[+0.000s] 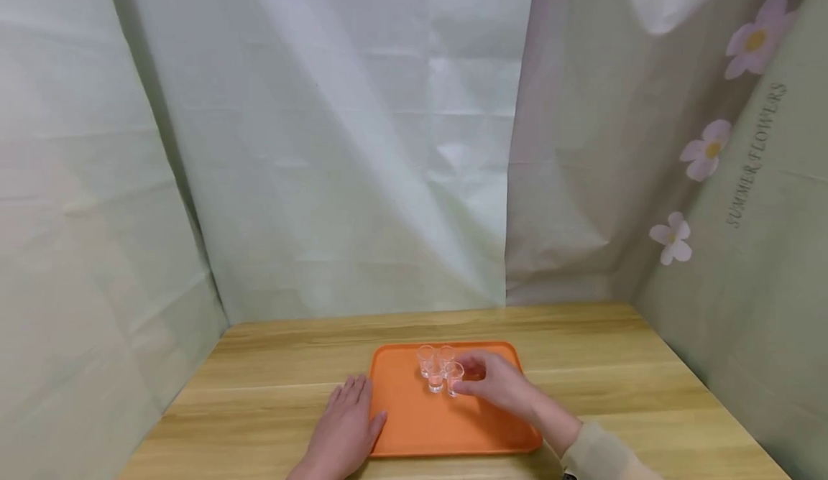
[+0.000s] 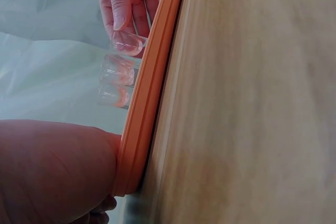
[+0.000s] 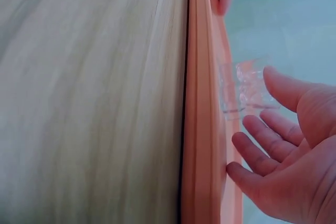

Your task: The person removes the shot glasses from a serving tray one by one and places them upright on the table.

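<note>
Several small clear shot glasses [image 1: 435, 377] stand clustered upright on an orange tray [image 1: 414, 422]. My right hand [image 1: 494, 379] is beside the nearest right glass [image 1: 455, 378], thumb in front and index finger behind. In the right wrist view its fingers [image 3: 262, 153] are spread and loosely bent, with the thumb tip close to the glasses [image 3: 249, 87]. My left hand [image 1: 343, 422] lies flat on the table, its thumb over the tray's left edge. The left wrist view shows the right thumb right at the rim of one glass [image 2: 127, 43].
The tray rests on a wood-grain table [image 1: 272, 372]. Pale green curtains [image 1: 349, 178] hang behind and on both sides; the right one carries printed flowers [image 1: 705, 151] and lettering.
</note>
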Demonstrator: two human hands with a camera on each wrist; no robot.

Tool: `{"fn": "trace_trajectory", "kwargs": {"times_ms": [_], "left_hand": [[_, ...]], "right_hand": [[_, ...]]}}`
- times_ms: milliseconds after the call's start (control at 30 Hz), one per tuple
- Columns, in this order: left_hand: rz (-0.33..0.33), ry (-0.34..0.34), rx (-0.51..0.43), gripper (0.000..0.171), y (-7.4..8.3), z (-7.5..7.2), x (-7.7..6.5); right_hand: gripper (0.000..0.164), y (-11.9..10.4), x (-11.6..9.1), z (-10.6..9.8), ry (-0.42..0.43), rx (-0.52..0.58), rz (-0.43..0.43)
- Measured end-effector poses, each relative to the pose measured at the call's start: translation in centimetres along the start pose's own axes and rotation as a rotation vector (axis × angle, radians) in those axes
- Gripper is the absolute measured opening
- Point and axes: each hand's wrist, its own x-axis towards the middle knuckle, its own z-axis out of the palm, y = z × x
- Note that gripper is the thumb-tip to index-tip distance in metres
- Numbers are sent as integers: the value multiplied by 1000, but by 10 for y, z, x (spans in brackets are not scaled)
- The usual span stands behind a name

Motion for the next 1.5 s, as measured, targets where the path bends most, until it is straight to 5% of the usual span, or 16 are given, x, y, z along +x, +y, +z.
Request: {"fn": "trace_trajectory", "kwargs": {"times_ms": [233,867,1500], "left_hand": [[5,-18,-8,69,-2,3,0],[-10,-15,-12,70,0,-1,-1],[-17,7,-52,54,-1,2,2]], "right_hand": [[29,-2,-2,4,29,-32,23],[23,-1,-1,3,21,41,39],[22,1,-10,-25,24,45,12]]}}
